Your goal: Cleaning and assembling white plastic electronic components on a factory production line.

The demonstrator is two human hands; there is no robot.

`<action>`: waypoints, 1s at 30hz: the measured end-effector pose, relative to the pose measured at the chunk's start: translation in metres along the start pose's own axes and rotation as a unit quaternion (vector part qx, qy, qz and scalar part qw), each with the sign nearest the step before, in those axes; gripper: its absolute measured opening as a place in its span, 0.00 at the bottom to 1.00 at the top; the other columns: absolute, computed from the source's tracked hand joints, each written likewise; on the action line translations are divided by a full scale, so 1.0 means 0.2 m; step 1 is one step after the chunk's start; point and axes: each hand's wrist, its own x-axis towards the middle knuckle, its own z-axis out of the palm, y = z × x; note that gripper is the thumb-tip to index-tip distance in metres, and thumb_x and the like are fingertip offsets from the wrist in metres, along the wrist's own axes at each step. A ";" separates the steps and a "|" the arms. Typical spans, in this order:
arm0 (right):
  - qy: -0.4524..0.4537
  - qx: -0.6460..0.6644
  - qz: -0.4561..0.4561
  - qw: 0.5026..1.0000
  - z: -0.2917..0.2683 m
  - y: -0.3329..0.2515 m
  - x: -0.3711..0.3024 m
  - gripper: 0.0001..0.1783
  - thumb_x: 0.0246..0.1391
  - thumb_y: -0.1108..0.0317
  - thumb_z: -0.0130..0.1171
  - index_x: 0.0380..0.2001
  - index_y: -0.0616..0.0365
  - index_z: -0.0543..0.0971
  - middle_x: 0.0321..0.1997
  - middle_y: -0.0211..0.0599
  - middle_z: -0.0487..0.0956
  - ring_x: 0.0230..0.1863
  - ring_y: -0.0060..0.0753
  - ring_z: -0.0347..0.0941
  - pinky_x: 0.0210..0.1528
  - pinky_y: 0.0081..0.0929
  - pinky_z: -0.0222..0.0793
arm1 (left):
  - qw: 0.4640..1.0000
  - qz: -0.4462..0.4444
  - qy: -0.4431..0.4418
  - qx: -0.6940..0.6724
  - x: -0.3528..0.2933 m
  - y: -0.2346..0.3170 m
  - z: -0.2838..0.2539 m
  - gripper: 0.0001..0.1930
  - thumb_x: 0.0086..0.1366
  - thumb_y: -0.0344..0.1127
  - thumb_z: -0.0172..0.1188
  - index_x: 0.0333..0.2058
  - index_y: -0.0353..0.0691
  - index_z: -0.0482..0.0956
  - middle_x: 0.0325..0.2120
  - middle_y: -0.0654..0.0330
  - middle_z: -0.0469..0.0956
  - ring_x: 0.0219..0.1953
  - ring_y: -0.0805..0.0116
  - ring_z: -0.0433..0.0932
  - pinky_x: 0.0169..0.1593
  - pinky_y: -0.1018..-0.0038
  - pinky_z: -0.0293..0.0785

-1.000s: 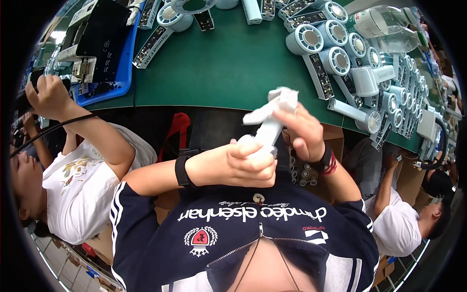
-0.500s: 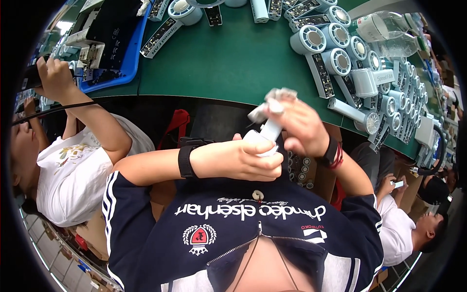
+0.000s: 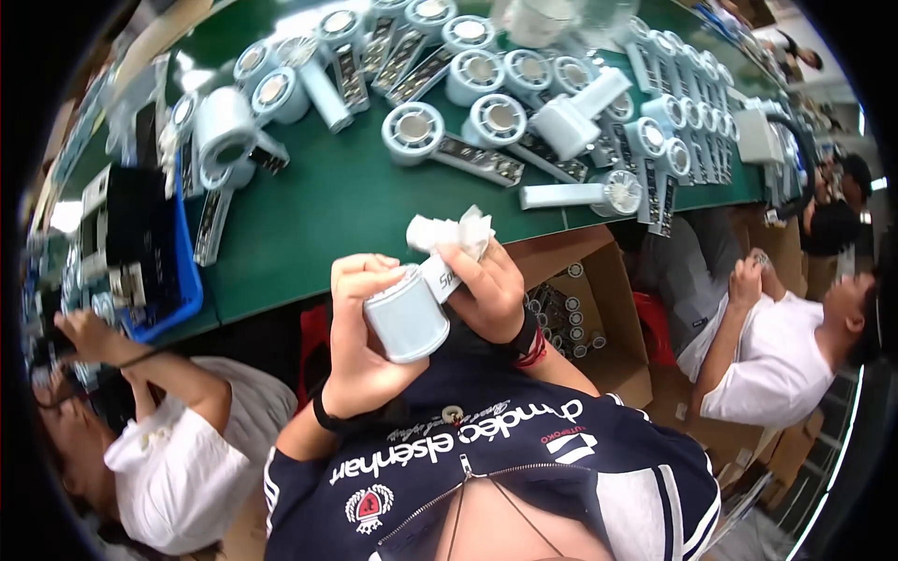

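A pale blue handheld fan (image 3: 409,320) is held up in front of my chest, tilted, with its handle pointing up and right. My left hand (image 3: 354,369) is closed round its thick drum-shaped head. With my right hand (image 3: 494,297) I pinch a crumpled white tissue (image 3: 451,234) at the fan's handle; dark lettering shows on the handle beside my fingers. The far end of the handle is hidden by the tissue and fingers.
Many similar fans (image 3: 412,133), several with bare circuit boards in their handles, cover the green table (image 3: 309,201). A blue tray (image 3: 187,280) sits at the left. An open cardboard box (image 3: 613,313) of fan parts stands below the table edge. People (image 3: 767,346) sit on both sides.
The view has swung toward the right part of the table. The fan has turned so its drum-shaped head faces up toward me, and my right hand with the tissue is now lower on the handle.
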 end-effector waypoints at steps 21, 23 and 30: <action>0.147 -0.235 0.466 0.840 -2.19 2.28 -0.25 0.21 0.58 0.58 0.61 0.45 0.65 0.81 0.38 0.31 0.83 0.40 0.22 0.76 0.46 0.22 0.70 | 0.832 -0.021 0.111 0.543 0.53 -0.36 -0.82 0.37 0.42 0.39 0.76 0.48 0.27 0.69 0.45 0.44 0.70 0.50 0.45 0.68 0.56 0.59 0.65; 0.277 -0.088 0.395 0.872 -2.29 2.31 -0.31 0.19 0.60 0.62 0.59 0.49 0.65 0.79 0.47 0.34 0.81 0.45 0.23 0.76 0.47 0.22 0.70 | 0.818 -0.040 0.087 0.568 0.51 -0.42 -0.85 0.39 0.40 0.39 0.77 0.49 0.30 0.69 0.44 0.46 0.69 0.49 0.47 0.68 0.55 0.61 0.66; 0.137 0.158 0.387 0.898 -1.77 1.03 -0.01 0.22 0.64 0.73 0.51 0.61 0.61 0.68 0.54 0.40 0.75 0.47 0.24 0.74 0.50 0.21 0.70 | 0.787 -0.138 0.050 0.599 0.36 0.01 -0.72 0.35 0.42 0.31 0.73 0.51 0.38 0.68 0.41 0.47 0.68 0.41 0.48 0.73 0.44 0.63 0.74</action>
